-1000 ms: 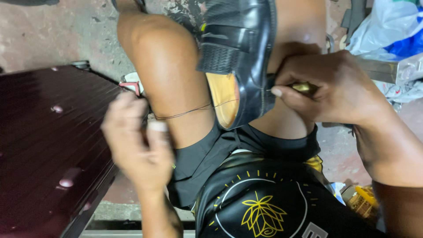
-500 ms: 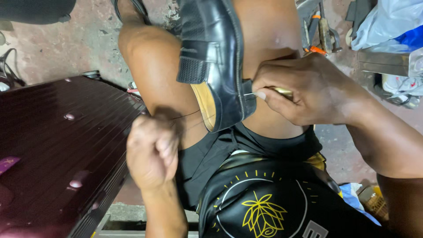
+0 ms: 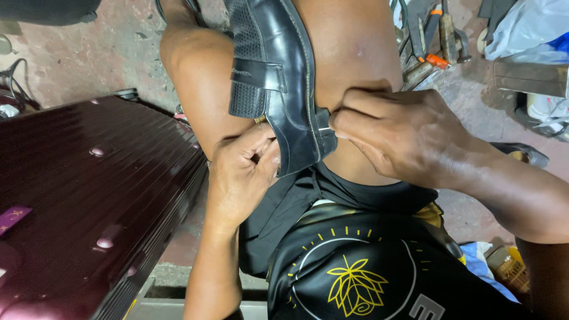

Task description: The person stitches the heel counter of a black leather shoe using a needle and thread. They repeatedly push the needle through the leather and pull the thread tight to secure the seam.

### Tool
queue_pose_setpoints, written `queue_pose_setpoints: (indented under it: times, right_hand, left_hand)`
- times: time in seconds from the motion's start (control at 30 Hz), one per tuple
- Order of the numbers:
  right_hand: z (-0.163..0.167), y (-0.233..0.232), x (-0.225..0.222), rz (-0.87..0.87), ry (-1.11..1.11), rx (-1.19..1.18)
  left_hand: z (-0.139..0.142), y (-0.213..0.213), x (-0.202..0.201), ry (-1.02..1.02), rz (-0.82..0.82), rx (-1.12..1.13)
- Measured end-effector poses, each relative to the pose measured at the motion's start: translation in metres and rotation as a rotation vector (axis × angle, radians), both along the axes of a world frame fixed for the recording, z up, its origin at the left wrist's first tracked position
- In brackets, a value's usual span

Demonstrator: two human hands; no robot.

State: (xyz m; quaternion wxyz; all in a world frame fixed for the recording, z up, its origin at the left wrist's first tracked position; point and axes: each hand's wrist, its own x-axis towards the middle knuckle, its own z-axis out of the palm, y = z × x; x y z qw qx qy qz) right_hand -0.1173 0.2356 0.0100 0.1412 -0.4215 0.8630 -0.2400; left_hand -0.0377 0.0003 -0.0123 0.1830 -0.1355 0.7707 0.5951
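While the ribbed maroon suitcase (image 3: 89, 201) fills the lower left, I note the stiff, glossy, probably slippery black shoe (image 3: 278, 83) wedged between my knees at upper centre, left hand (image 3: 240, 178) curled gripping its heel edge, right hand (image 3: 403, 136) pinching a thin metal tool (image 3: 324, 128).

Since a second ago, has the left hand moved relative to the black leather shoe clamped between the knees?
Yes. The left hand has come in from out to the side, right up against the black leather shoe near its heel end.

Black shoe (image 3: 278, 83) clamped between knees, left hand (image 3: 243, 172), right hand (image 3: 403, 133) pinching its heel
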Motion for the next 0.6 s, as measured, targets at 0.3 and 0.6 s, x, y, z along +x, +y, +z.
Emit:
queue_pose_setpoints:
  times: [0.3,0.6]
  right_hand:
    - [-0.006,0.001,0.003,0.007,0.088,-0.111]
    - [0.004,-0.008,0.003,0.047,0.076,-0.039]
  left_hand:
    - [-0.007,-0.006,-0.006,0.019,-0.053,0.066]
    - [-0.005,-0.004,-0.012,-0.004,-0.112,-0.121]
